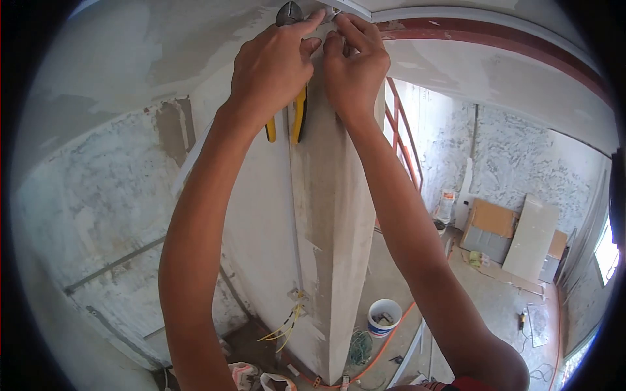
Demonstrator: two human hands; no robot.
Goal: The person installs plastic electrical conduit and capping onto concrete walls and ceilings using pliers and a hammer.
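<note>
Pliers (289,14) with yellow-and-black handles lie across your left hand (272,65), held in its curled fingers, the metal head showing above your knuckles and the handles hanging below your palm. Your left index finger reaches out toward a small pale piece (332,12) up at the ceiling, just beyond both hands' fingertips. Your right hand (357,68) is beside it, fingers bent and drawn together close to that piece; you cannot tell here whether they pinch it. Below your hands stands a grey column (345,215), with a white bucket (385,317) on the floor beside its foot.
</note>
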